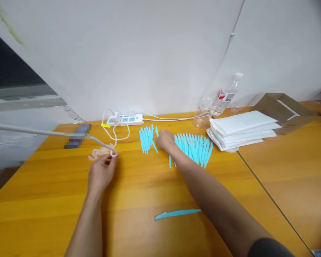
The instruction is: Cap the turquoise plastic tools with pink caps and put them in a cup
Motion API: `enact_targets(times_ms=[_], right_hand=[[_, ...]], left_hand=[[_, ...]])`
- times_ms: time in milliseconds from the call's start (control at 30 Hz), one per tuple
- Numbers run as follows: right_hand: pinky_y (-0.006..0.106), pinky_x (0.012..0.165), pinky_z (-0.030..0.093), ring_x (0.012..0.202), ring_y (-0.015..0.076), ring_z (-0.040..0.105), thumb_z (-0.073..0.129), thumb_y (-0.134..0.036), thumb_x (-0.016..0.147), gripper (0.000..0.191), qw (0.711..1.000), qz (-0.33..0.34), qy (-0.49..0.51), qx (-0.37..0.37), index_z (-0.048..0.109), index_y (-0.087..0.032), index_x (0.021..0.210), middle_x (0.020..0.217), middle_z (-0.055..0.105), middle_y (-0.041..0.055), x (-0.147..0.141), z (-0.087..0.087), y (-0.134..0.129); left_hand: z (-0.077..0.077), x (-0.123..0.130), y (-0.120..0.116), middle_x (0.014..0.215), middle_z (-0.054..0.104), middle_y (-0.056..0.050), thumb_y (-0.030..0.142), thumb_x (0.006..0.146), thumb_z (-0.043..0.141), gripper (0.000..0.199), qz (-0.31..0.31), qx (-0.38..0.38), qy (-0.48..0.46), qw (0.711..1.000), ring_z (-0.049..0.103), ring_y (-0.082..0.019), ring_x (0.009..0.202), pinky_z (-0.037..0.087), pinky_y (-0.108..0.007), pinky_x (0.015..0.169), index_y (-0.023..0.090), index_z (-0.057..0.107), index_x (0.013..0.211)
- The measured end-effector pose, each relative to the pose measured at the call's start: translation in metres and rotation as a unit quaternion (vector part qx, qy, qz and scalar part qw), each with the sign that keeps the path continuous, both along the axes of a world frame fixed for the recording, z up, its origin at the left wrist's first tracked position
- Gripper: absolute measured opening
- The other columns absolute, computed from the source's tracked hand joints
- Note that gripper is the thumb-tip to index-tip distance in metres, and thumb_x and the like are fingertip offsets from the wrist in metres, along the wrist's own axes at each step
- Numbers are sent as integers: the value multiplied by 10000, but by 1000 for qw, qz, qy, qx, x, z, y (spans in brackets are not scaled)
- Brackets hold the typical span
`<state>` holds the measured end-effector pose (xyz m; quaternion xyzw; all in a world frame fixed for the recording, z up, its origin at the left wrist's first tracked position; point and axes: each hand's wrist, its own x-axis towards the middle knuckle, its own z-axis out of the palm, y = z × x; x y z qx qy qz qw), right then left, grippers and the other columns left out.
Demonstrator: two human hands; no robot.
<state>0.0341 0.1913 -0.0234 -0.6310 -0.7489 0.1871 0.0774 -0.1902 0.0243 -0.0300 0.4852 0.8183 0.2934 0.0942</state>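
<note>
Several slim blue blade-like tools (194, 148) lie side by side on the wooden table, and a smaller group (146, 140) lies to their left. Between the two groups is my right hand (166, 140), its fingers curled around a blue tool whose tip shows above them. My left hand (101, 171) is closed in a pinch beside the pale translucent pieces (99, 152) and under a white cable loop; what its fingers hold is hidden. One single blue tool (177, 213) lies alone near the front, pointing sideways.
A white power strip (125, 120) with cables stands by the wall. A thick white cable (29, 130) crosses from the left above a dark phone (79, 136). At the right are a clear cup (202, 117), a bottle (227, 94), white packets (243, 128) and a cardboard box (280, 110).
</note>
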Motion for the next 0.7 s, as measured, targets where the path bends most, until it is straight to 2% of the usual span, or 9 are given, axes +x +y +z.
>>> enact_targets(times_ms=[100,200,333,433,500,567,633,700], right_hand=[[319,731,502,940,308,690,675,-251,768,302,1000,-7,4,-26,721,-90,1019,1009,724,202,1,1,10],[318,738,495,955,306,684,670,-239,756,300,999,-6,13,-29,718,-90,1011,1028,719,213,7,11,12],[306,722,468,914,270,678,596,-261,801,187,999,22,34,-10,710,-148,898,973,734,151,27,28,-1],[260,658,433,807,196,658,563,-259,814,113,990,80,113,-15,649,-186,805,866,729,69,58,34,-24],[236,612,416,717,154,630,529,-231,831,75,968,116,209,-76,587,-188,811,793,703,38,83,32,-45],[223,582,408,652,128,591,499,-228,856,55,934,136,290,-160,536,-191,843,743,664,13,104,26,-66],[216,552,385,600,109,526,484,-247,878,56,909,144,326,-215,503,-198,858,697,603,-21,119,17,-85],[215,529,342,575,98,444,485,-259,885,68,902,159,331,-226,484,-205,843,670,525,-49,126,9,-100]], left_hand=[[6,-45,-7,1225,661,-145,400,874,502,404,42,-96,151,983,661,-325,957,497,-446,833,208,714,1159],[9,-62,-10,1263,644,-154,469,878,492,428,23,-172,194,966,647,-368,1003,500,-468,812,236,725,1151],[11,-54,-7,1139,710,-151,521,884,466,439,4,-208,209,956,660,-373,931,493,-459,766,265,744,1107],[13,-51,0,1074,737,-149,513,865,483,438,2,-228,196,954,669,-379,887,481,-444,725,273,723,1142],[15,-53,5,1053,744,-152,499,844,500,430,-12,-240,188,952,671,-379,885,471,-427,710,259,719,1125],[15,-53,9,993,753,-151,494,802,539,395,-26,-250,177,952,675,-362,864,464,-397,692,233,738,1021],[13,-44,11,885,758,-119,487,757,571,346,-52,-240,139,959,679,-319,816,463,-356,682,216,741,887],[9,-25,10,819,753,-70,472,754,551,322,-110,-208,64,970,679,-264,783,471,-314,692,208,727,812]])
